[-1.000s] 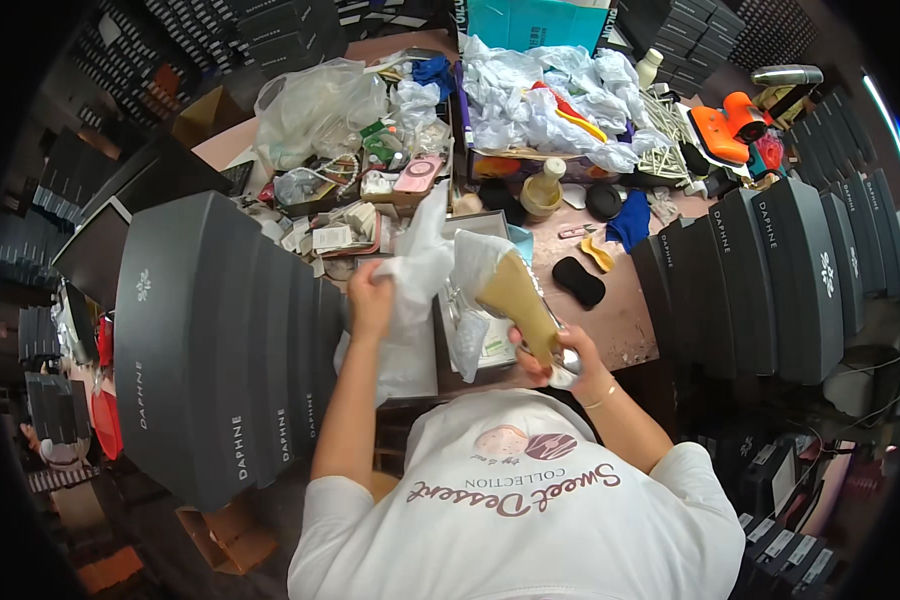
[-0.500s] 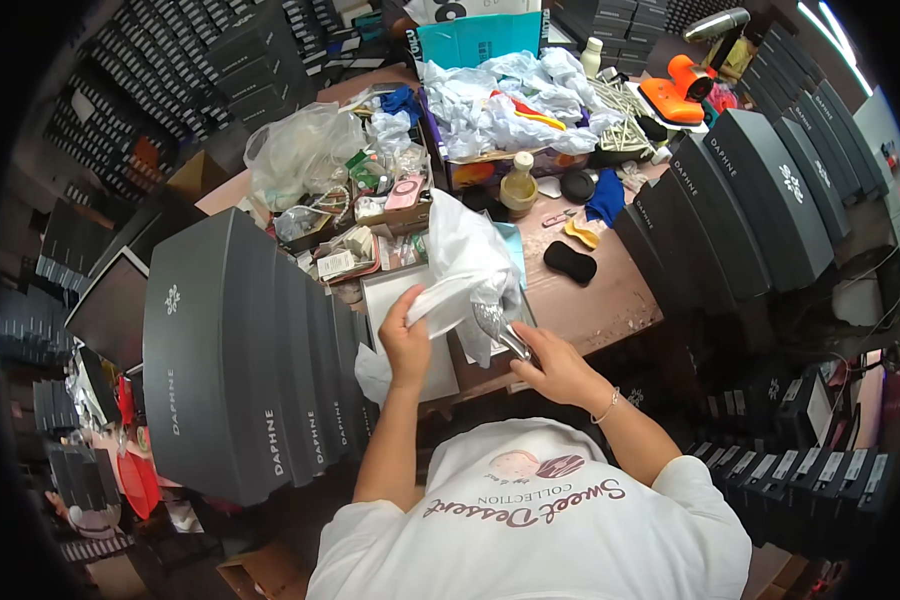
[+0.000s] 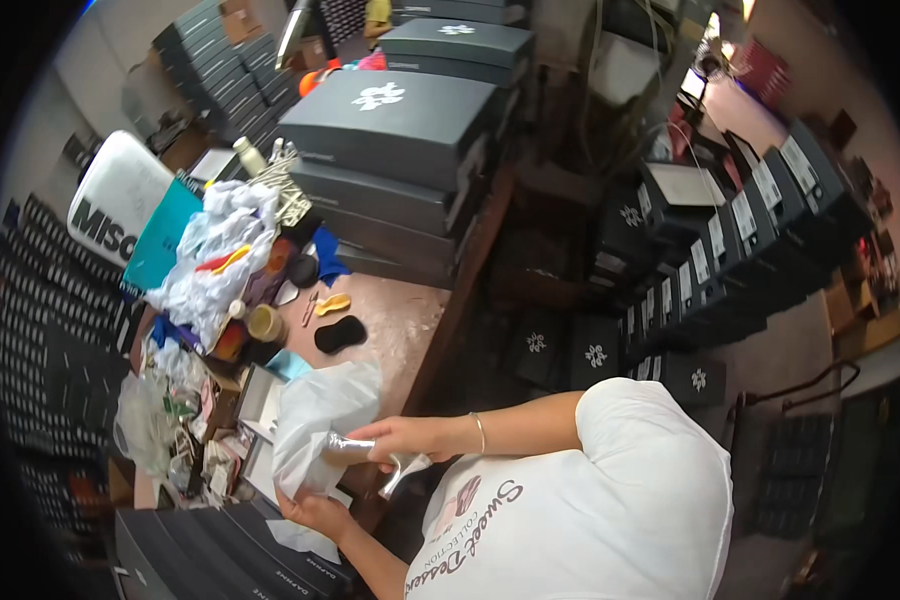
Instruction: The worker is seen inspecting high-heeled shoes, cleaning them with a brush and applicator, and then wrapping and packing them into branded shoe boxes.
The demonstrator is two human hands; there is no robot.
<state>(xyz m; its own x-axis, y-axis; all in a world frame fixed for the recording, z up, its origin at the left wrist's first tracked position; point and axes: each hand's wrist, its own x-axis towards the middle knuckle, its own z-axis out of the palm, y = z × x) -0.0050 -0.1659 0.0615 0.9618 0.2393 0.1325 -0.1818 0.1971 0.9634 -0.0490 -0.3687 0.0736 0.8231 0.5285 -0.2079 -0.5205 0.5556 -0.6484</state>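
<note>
My right hand [image 3: 405,441] grips a shiny silver shoe [image 3: 352,447], its heel-like end [image 3: 402,476] jutting out below my fingers. The toe part goes in against a sheet of white tissue paper [image 3: 322,408] that is bunched around it. My left hand [image 3: 315,510] is closed on the lower edge of that paper, with some of its fingers hidden. Beneath the paper lies an open pale-lined box [image 3: 260,397], mostly covered. A loose piece of white paper [image 3: 305,538] hangs beside my left wrist.
Dark shoe boxes [image 3: 385,110] are stacked at the table's far end; more [image 3: 220,560] stand at lower left. A carton of crumpled paper [image 3: 215,245], a jar [image 3: 266,324] and a black sponge-like pad [image 3: 341,335] sit on the pink table [image 3: 400,310]. Rows of boxes [image 3: 710,250] fill the right.
My view has swung to the right, so the table now lies at the left. The shoe remains in my right hand, and the white paper is drawn more around its front.
</note>
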